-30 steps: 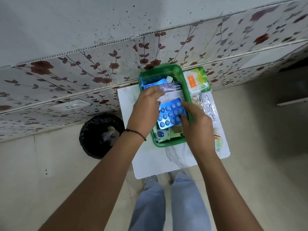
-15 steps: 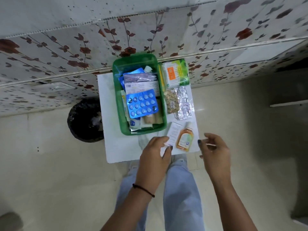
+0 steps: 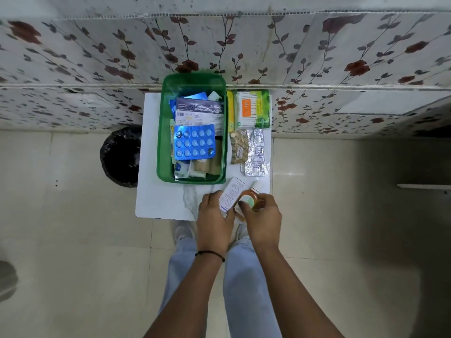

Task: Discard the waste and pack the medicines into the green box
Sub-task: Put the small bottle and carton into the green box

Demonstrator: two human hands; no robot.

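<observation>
- Amber bottle (image 3: 253,200) sits at the near edge of the white table (image 3: 161,201); my right hand (image 3: 262,217) curls closed around it
- My left hand (image 3: 213,213) pinches the white carton (image 3: 231,193) just beside it
- Green box (image 3: 161,142) lies beyond, already crowded by the blue blister pack (image 3: 194,144)
- Risk, I judge: lifting both together, the bottle could slip off the edge
- Half a second ago both hands hung open, touching nothing
</observation>
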